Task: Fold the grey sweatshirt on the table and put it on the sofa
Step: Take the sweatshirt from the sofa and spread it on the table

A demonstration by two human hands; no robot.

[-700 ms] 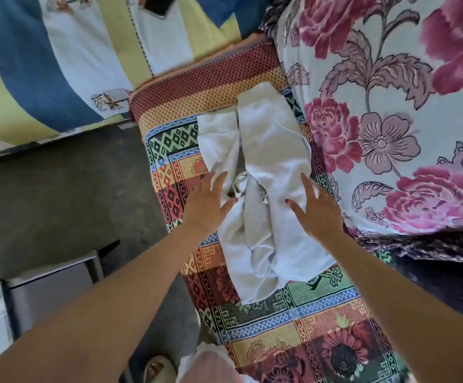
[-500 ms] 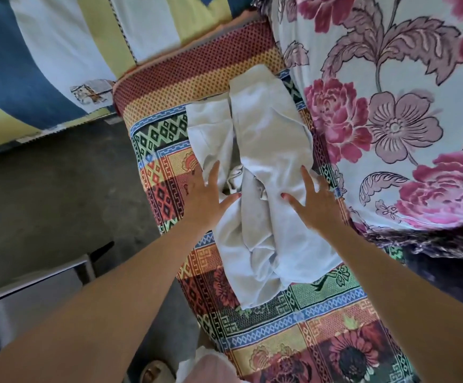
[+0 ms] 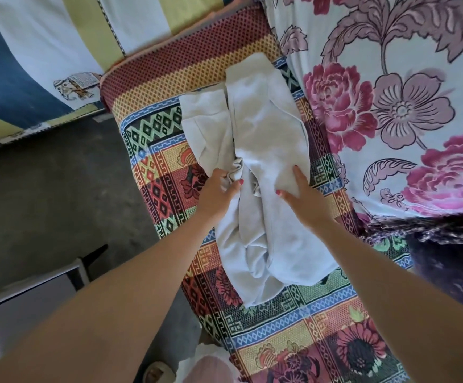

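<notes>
The pale grey sweatshirt point(image 3: 263, 139) lies loosely folded lengthwise on a surface covered with a multicoloured patterned cloth point(image 3: 294, 333). Bunched folds run down its middle. My left hand point(image 3: 219, 192) grips a gathered fold at the garment's left-centre, fingers curled into the fabric. My right hand point(image 3: 302, 197) rests flat on the right half of the sweatshirt, fingers spread, pressing it down.
A floral sheet with pink flowers point(image 3: 390, 106) borders the patterned cloth on the right. A blue, yellow and white striped fabric point(image 3: 31, 64) hangs at the upper left. Dark concrete floor point(image 3: 45, 194) lies to the left, with a grey stool point(image 3: 25, 294) at lower left.
Both hands came down onto the sweatshirt. The left hand went from spread open to closing on the bunched middle fold; the right hand settled flat on the right half.
</notes>
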